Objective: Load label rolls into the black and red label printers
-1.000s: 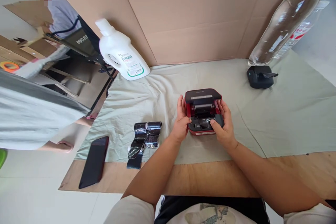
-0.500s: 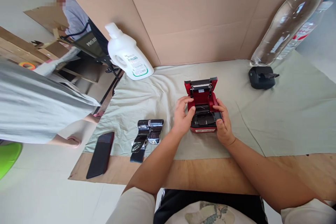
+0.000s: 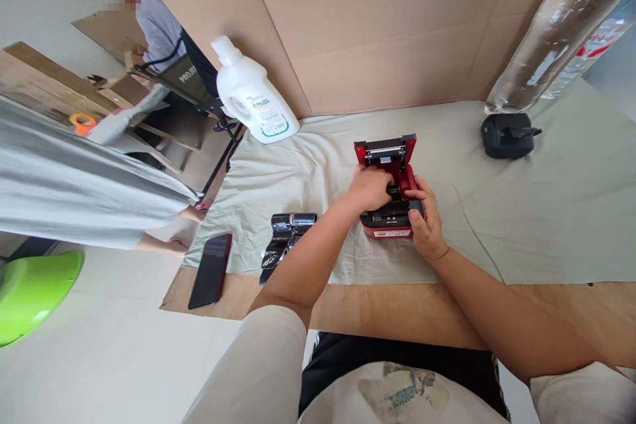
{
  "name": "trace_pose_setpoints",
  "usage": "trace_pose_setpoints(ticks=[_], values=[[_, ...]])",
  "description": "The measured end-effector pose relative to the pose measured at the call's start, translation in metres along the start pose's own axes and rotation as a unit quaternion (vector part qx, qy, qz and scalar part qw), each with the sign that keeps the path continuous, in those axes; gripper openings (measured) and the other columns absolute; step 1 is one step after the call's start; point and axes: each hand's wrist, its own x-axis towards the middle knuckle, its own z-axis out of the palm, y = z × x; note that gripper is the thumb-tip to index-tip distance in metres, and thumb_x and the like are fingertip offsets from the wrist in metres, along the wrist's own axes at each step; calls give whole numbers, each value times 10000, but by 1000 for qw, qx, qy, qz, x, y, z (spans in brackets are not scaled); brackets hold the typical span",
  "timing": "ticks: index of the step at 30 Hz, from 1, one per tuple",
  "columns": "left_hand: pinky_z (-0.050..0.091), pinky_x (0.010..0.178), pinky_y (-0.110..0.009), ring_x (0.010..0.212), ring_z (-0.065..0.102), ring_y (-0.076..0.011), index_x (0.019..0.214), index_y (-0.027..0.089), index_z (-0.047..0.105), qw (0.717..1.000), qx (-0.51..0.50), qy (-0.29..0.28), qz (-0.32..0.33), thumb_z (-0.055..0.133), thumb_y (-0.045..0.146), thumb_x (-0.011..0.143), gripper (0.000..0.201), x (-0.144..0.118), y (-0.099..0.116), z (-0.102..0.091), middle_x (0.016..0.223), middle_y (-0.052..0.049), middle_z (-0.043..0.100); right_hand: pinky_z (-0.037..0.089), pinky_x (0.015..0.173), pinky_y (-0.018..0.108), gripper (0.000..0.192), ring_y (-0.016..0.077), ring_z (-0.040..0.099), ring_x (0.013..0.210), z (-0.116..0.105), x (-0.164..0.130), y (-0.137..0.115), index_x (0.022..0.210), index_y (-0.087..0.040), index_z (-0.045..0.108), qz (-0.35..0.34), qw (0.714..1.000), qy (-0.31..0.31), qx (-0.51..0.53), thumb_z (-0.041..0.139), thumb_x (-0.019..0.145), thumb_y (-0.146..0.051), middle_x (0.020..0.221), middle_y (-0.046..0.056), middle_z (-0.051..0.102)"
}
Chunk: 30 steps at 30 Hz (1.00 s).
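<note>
A small red-and-black label printer sits on the cloth with its lid raised. My left hand reaches into the opening from the left, fingers curled down on a black ribbon roll; its fingertips are partly hidden. At the printer's right side, my right hand grips the casing, thumb in front and fingers on the upper edge. Left of my left forearm lie several rolls of shiny black ribbon, partly covered by the arm.
A dark phone lies at the table's left front edge. Behind stand a white jug, a cardboard panel and a large clear bottle. A black device rests at right. Another person is at far left.
My left hand has moved from the printer's left edge into its opening, over the roll. The loose black film at the front no longer shows there. My right hand keeps its grip. The view has shifted slightly.
</note>
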Motion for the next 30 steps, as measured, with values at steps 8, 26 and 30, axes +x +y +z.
trace_pose_setpoints(ticks=[8,26,30], values=[[491,922,-392,999,644,-248,1033,175,663,925,-367,-20,94,720,422,738,389,-54,-32,-50,1070,-78,697,304,1162,583,449,338,393,1420,0,1,2,1151,-235,582,3,1000,-4,9,453,917,-596,1524,114,433],[484,845,-336,912,619,-254,868,199,626,945,-69,-95,-306,708,395,525,403,-205,-216,-63,932,-44,700,302,1152,610,435,352,390,1421,0,2,-3,1126,-232,586,7,1000,-3,12,467,912,-592,1516,123,441],[469,935,-401,1042,584,-302,935,207,607,953,2,-43,-299,671,314,572,383,-207,-200,-53,1052,-85,664,316,1148,601,446,347,403,1412,0,2,-3,1123,-234,583,12,1000,-3,3,457,908,-605,1510,122,444]])
